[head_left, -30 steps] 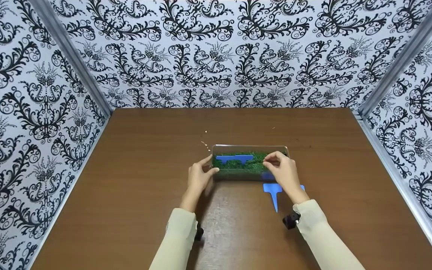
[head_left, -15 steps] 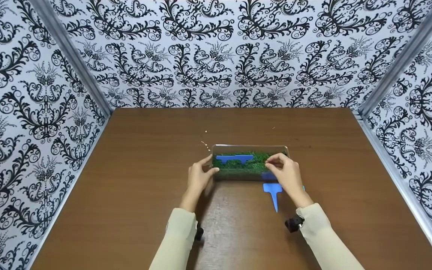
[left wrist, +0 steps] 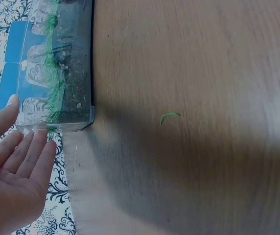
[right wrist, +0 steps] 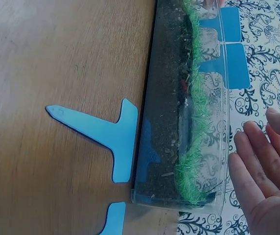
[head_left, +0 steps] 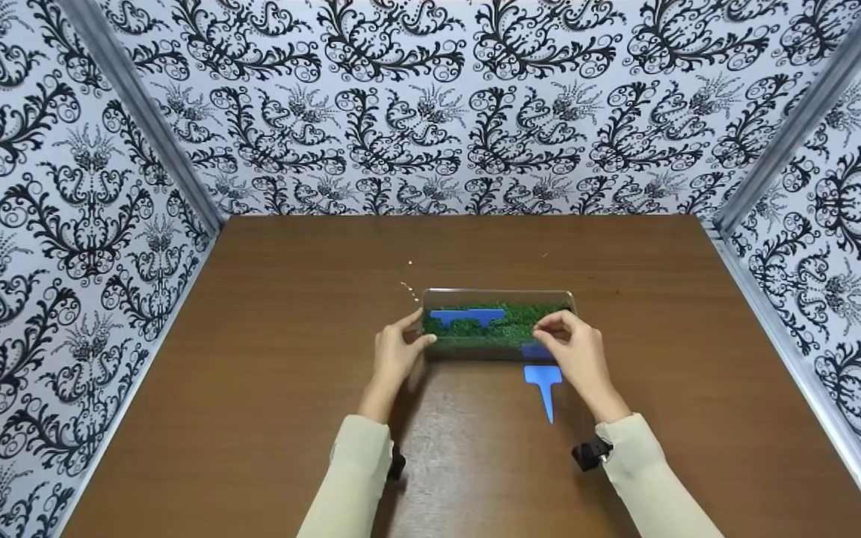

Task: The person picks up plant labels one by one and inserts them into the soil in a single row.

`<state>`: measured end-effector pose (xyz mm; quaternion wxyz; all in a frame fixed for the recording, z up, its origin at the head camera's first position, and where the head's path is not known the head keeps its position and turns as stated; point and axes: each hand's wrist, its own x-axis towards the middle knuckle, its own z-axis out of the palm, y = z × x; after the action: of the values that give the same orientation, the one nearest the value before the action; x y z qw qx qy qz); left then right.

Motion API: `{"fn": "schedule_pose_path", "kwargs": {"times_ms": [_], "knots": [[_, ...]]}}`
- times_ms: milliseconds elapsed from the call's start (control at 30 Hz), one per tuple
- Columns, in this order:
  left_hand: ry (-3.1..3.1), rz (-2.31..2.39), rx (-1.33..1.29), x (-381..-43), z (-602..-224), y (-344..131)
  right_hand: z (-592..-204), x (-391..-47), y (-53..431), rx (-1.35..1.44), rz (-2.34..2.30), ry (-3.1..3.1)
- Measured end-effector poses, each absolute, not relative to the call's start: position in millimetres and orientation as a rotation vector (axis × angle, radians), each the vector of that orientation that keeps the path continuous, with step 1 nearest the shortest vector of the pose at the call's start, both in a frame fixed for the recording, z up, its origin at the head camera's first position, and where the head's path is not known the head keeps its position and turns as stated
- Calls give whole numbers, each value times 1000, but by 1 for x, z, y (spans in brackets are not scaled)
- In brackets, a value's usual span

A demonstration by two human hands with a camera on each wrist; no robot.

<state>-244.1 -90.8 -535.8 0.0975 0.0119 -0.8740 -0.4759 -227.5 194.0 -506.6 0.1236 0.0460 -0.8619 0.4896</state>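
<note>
Box [head_left: 475,349] access: top only, walls block low side entry. L hand [head_left: 398,350] sits against box's L end, no pass there. R hand [head_left: 578,355] in the way over box's near R rim. Upright tags [head_left: 486,316] obstruct box's rear L half. OK gap from above: grass [head_left: 516,326] btwn those & R hand. Flat tag [head_left: 542,376] just in front of box's R part; 2nd flat tag [right wrist: 114,218] nr box's front R corner, partly in view. Table [head_left: 311,299]: wide lanes behind box & out to its L/R. In front of box, lane btwn sleeves [head_left: 359,463].
</note>
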Motion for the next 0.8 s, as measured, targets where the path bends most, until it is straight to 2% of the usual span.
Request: {"fn": "schedule_pose_path", "kwargs": {"times_ms": [800], "knots": [[-2577,-1451,64,-245,-537,-90,-509,-215,203,136,1466,-2498]]}}
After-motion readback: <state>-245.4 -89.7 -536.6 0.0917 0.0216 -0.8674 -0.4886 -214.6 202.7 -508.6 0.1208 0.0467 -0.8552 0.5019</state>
